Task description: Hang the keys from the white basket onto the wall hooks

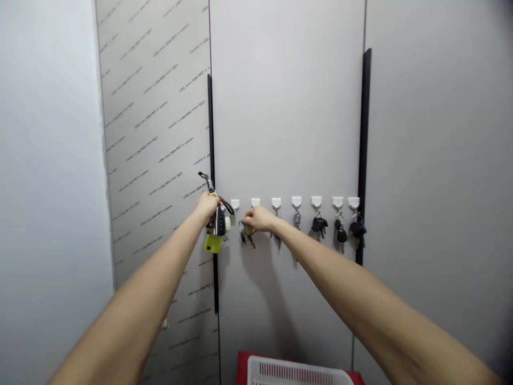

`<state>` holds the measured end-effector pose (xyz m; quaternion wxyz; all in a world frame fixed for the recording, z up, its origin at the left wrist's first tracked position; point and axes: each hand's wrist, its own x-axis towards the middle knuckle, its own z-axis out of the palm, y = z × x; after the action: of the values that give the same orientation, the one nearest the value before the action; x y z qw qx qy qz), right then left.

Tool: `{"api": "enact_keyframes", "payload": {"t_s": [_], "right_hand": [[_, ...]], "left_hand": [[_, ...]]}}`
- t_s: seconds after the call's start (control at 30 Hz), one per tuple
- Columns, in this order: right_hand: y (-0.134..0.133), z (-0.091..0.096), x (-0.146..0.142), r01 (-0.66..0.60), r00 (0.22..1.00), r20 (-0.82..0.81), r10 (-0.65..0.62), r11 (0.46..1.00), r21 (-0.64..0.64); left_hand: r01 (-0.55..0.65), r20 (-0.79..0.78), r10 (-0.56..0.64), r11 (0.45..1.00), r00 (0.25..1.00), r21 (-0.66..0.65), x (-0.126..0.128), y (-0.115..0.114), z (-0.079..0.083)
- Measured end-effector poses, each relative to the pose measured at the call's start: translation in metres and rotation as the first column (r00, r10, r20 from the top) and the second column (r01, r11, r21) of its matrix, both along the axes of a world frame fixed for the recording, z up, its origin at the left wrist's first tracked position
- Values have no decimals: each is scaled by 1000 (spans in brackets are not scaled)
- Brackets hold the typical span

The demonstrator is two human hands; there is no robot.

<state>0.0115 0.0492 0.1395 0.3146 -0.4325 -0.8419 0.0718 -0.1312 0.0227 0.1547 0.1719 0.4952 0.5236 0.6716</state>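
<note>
My left hand (207, 207) is closed around a bundle of keys (219, 222) with dark fobs, a strap standing up above the fist and a yellow-green tag (213, 243) hanging below. To its right, my right hand (258, 218) pinches a bunch of keys (249, 235) just under a white wall hook (255, 202). Whether that bunch's ring sits on the hook is hidden by the fingers. Another white hook (235, 204) shows between the two hands. Beyond my right hand, a key bunch (277, 235) hangs from its hook (276, 202), partly covered by my forearm.
Farther right, more hooks (316, 201) carry key bunches with black fobs (340, 234). Long black handles (366, 133) run down the panel edges. Below stands a white slotted basket (296, 371) on something red (242, 366). A printed panel (156, 107) is at left.
</note>
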Motion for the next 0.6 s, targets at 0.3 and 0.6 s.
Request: {"api": "enact_keyframes", "payload": {"t_s": [0.3, 0.6], "right_hand": [[-31, -125, 73, -97, 968, 195, 157, 953, -285], [-65, -240, 132, 67, 965, 249, 78, 848, -525]], "left_hand": [[191, 208, -233, 960, 950, 206, 17, -16, -9], [694, 139, -687, 662, 713, -285, 99, -55, -137]]}}
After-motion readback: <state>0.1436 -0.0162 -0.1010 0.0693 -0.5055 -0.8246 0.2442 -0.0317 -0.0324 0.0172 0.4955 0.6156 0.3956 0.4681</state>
